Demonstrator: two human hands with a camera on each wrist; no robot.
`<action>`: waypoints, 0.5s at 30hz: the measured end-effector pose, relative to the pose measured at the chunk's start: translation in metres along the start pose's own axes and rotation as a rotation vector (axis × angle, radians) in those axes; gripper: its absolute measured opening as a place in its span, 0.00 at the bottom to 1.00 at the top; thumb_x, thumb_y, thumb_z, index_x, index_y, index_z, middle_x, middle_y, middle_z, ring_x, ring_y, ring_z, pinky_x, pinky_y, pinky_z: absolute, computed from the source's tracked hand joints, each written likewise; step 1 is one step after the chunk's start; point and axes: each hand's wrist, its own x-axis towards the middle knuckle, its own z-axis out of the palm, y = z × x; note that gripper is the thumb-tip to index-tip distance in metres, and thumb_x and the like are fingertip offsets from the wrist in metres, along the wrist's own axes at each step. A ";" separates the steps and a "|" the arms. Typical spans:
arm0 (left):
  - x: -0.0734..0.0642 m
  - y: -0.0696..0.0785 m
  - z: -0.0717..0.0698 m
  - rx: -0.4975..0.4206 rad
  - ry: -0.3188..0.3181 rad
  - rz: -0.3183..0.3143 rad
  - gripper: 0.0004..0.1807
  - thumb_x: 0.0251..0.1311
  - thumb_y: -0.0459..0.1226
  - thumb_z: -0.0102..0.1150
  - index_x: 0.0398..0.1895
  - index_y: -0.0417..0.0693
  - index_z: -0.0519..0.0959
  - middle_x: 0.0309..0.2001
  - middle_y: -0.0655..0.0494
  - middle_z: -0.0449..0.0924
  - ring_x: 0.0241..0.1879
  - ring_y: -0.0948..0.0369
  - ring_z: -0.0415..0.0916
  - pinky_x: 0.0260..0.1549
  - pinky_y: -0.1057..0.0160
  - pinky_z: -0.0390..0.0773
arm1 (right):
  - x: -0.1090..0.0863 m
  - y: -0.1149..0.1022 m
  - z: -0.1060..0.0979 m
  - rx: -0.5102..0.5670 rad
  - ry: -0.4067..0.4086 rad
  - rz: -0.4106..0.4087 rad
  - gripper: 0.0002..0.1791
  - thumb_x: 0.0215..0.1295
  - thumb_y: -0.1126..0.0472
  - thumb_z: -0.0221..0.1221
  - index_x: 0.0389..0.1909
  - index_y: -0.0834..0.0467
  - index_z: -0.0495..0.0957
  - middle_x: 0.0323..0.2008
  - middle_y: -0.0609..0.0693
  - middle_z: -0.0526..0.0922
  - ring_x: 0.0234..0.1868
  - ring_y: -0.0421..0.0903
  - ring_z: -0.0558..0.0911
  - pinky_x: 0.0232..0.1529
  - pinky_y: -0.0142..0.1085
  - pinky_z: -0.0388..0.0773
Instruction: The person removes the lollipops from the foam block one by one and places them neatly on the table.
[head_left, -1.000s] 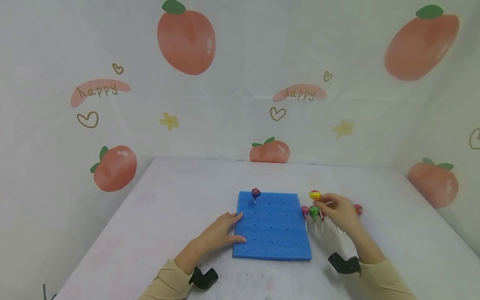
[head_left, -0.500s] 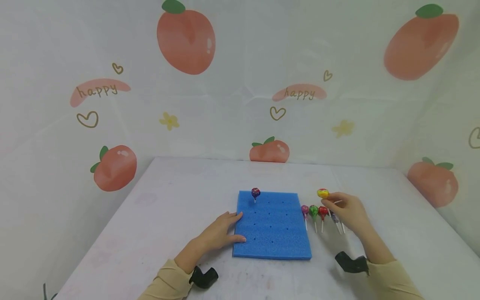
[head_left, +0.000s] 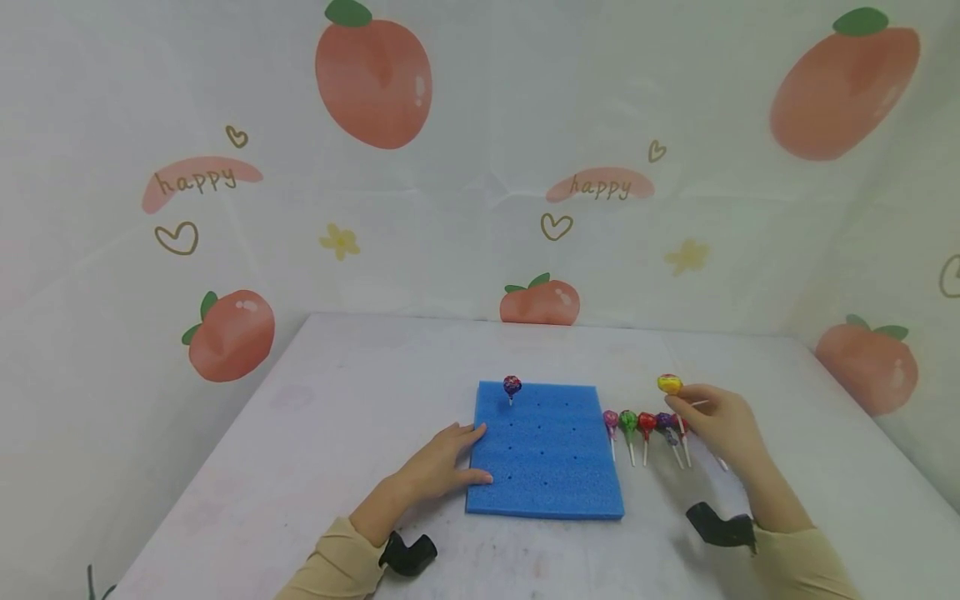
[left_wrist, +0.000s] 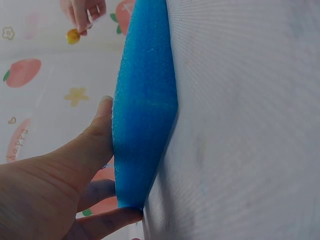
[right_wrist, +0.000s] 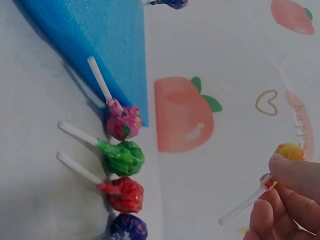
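Observation:
My right hand (head_left: 720,425) pinches a yellow lollipop (head_left: 670,384) just under its wrapped candy, above the table; the right wrist view shows its white stick hanging free. At the left edge of a blue foam board (head_left: 562,497) dotted with small holes rests my left hand (head_left: 438,468), thumb on the top face and fingers spread along the side. One dark wrapped lollipop (head_left: 512,385) stands upright in the board's far left hole. Right of the board lie pink (right_wrist: 124,122), green (right_wrist: 127,159) and red (right_wrist: 126,195) lollipops in a row.
The row goes on with a purple lollipop (head_left: 665,421) and another red one (head_left: 680,423). A further stick (head_left: 722,464) pokes out beneath my right hand, its head hidden. Behind the table hangs a white cloth (head_left: 450,250) printed with fruit.
My right hand has moved rightward over the row with the yellow lollipop, uncovering the purple and second red lollipops and covering one farther right. The left hand and board stay in place.

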 end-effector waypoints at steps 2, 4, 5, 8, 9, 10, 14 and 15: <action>0.000 0.000 0.000 0.001 0.000 0.000 0.42 0.55 0.51 0.61 0.69 0.40 0.60 0.69 0.40 0.60 0.70 0.40 0.51 0.65 0.40 0.57 | -0.001 0.002 -0.003 -0.004 0.006 0.004 0.29 0.66 0.44 0.52 0.52 0.67 0.75 0.51 0.69 0.77 0.46 0.62 0.79 0.39 0.45 0.82; 0.001 -0.001 0.001 0.006 0.002 0.002 0.42 0.55 0.51 0.61 0.69 0.40 0.60 0.69 0.40 0.60 0.70 0.39 0.51 0.65 0.40 0.57 | -0.002 0.002 -0.006 -0.007 0.016 0.018 0.30 0.67 0.43 0.51 0.53 0.66 0.74 0.52 0.69 0.76 0.48 0.63 0.78 0.41 0.47 0.82; 0.001 -0.001 0.001 0.007 0.003 0.003 0.42 0.55 0.51 0.61 0.69 0.40 0.60 0.69 0.40 0.60 0.70 0.40 0.51 0.65 0.40 0.57 | -0.003 0.002 -0.008 -0.005 0.016 0.029 0.30 0.67 0.43 0.50 0.53 0.67 0.74 0.53 0.70 0.75 0.49 0.64 0.77 0.42 0.47 0.82; 0.001 -0.002 0.002 0.009 0.000 0.005 0.42 0.55 0.51 0.61 0.69 0.39 0.59 0.69 0.40 0.60 0.70 0.40 0.51 0.66 0.40 0.57 | -0.005 0.003 -0.014 0.003 0.012 0.065 0.33 0.67 0.41 0.49 0.55 0.67 0.72 0.55 0.70 0.73 0.50 0.64 0.75 0.41 0.47 0.82; 0.001 -0.002 0.002 0.011 -0.001 0.007 0.42 0.55 0.51 0.61 0.68 0.39 0.59 0.69 0.40 0.60 0.70 0.40 0.51 0.66 0.40 0.57 | -0.005 0.003 -0.016 0.002 0.011 0.076 0.33 0.67 0.41 0.49 0.56 0.67 0.71 0.55 0.71 0.73 0.50 0.64 0.75 0.40 0.46 0.82; 0.001 -0.002 0.002 0.008 -0.002 0.005 0.42 0.55 0.52 0.61 0.69 0.39 0.59 0.69 0.40 0.60 0.70 0.40 0.51 0.66 0.40 0.57 | -0.005 0.004 -0.018 0.004 0.009 0.084 0.34 0.67 0.40 0.49 0.56 0.67 0.71 0.55 0.71 0.72 0.49 0.64 0.75 0.39 0.44 0.82; 0.002 -0.003 0.002 0.006 -0.005 0.005 0.43 0.56 0.52 0.60 0.69 0.39 0.59 0.69 0.40 0.59 0.71 0.40 0.50 0.66 0.40 0.56 | -0.005 0.008 -0.024 0.005 0.028 0.099 0.35 0.66 0.39 0.48 0.57 0.67 0.70 0.54 0.71 0.73 0.47 0.61 0.76 0.35 0.40 0.80; 0.002 -0.003 0.002 0.005 -0.004 0.005 0.43 0.56 0.52 0.60 0.69 0.39 0.59 0.69 0.40 0.59 0.71 0.40 0.50 0.66 0.40 0.56 | -0.005 0.010 -0.025 0.008 0.036 0.102 0.36 0.66 0.39 0.48 0.58 0.67 0.70 0.54 0.71 0.73 0.47 0.61 0.76 0.36 0.41 0.80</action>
